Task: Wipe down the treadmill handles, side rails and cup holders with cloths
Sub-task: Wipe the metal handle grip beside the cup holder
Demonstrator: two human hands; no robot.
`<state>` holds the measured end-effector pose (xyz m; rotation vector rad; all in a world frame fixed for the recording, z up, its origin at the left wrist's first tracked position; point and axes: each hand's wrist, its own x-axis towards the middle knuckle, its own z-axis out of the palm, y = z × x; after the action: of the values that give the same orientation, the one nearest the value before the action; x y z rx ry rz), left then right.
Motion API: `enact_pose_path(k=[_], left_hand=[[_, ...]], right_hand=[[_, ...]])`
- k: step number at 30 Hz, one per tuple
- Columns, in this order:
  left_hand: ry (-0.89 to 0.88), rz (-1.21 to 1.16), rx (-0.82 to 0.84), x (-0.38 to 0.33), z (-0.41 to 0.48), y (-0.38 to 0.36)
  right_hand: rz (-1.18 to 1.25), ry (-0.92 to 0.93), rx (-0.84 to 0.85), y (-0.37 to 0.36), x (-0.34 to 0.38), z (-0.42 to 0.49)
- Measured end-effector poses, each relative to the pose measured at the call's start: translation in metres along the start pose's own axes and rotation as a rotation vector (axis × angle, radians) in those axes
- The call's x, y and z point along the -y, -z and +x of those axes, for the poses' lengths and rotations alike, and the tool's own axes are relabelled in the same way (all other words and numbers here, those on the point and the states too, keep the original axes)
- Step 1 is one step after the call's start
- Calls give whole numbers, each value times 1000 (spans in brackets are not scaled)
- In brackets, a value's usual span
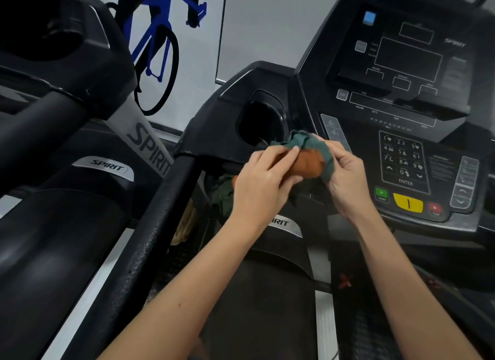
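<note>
I hold a bunched cloth [308,159], green on the outside with an orange part in the middle, just in front of the treadmill's left cup holder [261,121]. My left hand [261,181] grips the cloth from the left, fingers curled over the orange part. From the right, my right hand [345,172] pinches the green edge. The black left handle and side rail [160,225] runs down from the cup holder toward me. More green and orange cloth [223,192] hangs below my left hand, partly hidden by it.
The console [407,156] with keypad, green start button and yellow stop key stands right of my hands. A second treadmill [67,150] stands close on the left. The running belt [257,306] lies below my forearms. A wall with a blue cyclist graphic [160,38] is behind.
</note>
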<state>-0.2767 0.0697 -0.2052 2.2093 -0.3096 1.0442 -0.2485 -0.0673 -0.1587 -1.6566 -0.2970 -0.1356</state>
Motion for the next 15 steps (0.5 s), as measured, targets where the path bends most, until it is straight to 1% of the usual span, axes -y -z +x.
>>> enact_pose_path(k=[3, 5, 8, 10, 13, 15], left_hand=[[135, -62, 89, -16, 24, 0], [280, -173, 169, -19, 35, 3], [473, -348, 242, -14, 53, 10], [581, -416, 353, -3, 65, 11], [767, -580, 545, 13, 76, 7], [838, -580, 649, 25, 73, 4]], right_hand=[[-20, -17, -27, 0, 0, -1], [-49, -27, -45, -2, -1, -2], [-75, 13, -53, -5, 0, -2], [-59, 27, -48, -5, 0, 0], [-9, -27, -35, -5, -1, 0], [-18, -40, -17, -4, 1, -1]])
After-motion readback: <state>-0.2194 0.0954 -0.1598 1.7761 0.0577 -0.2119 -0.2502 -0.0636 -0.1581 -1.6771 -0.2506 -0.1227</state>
